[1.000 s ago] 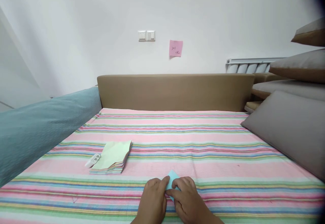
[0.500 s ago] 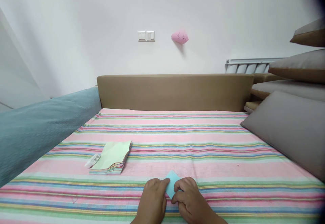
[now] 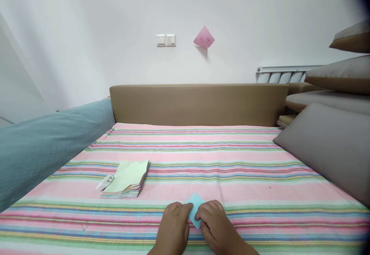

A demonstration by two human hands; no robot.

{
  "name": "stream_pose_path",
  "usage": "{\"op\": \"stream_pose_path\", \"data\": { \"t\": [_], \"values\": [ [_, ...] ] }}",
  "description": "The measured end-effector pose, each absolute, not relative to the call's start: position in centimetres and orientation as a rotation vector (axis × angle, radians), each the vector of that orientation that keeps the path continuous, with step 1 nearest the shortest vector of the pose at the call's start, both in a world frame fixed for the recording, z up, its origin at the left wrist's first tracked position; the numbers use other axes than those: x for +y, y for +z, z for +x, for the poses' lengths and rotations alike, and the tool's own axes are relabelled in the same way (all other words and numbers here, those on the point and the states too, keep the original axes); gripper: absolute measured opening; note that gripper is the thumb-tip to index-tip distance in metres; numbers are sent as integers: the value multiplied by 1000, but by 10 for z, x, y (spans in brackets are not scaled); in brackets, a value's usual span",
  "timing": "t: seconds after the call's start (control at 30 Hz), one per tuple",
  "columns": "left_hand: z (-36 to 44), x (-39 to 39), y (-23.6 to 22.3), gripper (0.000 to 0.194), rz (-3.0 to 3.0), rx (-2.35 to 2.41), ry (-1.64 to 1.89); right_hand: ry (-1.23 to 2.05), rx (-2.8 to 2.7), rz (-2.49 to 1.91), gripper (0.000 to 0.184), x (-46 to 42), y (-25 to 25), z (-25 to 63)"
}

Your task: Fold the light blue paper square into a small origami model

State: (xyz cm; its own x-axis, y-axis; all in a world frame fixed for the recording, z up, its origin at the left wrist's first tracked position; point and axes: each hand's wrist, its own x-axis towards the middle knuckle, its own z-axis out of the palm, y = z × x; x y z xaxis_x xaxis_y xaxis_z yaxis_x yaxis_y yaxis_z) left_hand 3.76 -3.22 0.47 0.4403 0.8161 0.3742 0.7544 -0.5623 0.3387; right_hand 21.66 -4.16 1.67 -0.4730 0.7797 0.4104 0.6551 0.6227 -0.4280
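A small light-blue folded paper (image 3: pixel 195 205) rests on the striped cloth at the lower middle, one corner pointing away from me. My left hand (image 3: pixel 175 224) grips its left edge, thumb on top and fingers curled. From the other side my right hand (image 3: pixel 213 222) bends over the paper's right edge, its curled index finger pressing on the surface. Part of the paper is hidden under the right fingers. Farther left lies a stack of coloured paper sheets (image 3: pixel 127 178), pale green on top, with a small white object (image 3: pixel 105 183) beside it.
The striped cloth (image 3: pixel 245 193) covers the bed-like surface. A brown backrest (image 3: pixel 199 104) runs along the far side, a blue-covered bolster (image 3: pixel 54 139) along the left. Grey cushions (image 3: pixel 332 143) pile up at the right. A pink note (image 3: pixel 204 37) and light switches (image 3: pixel 166 40) are on the wall.
My right fingers have shifted slightly on the blue paper, its thumb drawing back from the lower edge. The left hand stays nearly still. On the wall, the pink note's top has lifted.
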Motion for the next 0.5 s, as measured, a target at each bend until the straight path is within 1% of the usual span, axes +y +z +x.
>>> {"op": "stream_pose_path", "data": {
  "t": [0.23, 0.5],
  "values": [
    [38, -34, 7, 57, 2528, 1399, 738, 220, -2242, -1339, 35, -39, 8, 213],
    [39, -34, 10, 46, 2538, 1409, 701, 182, -2223, -1469, 32, -35, 2, 216]
  ]
}}
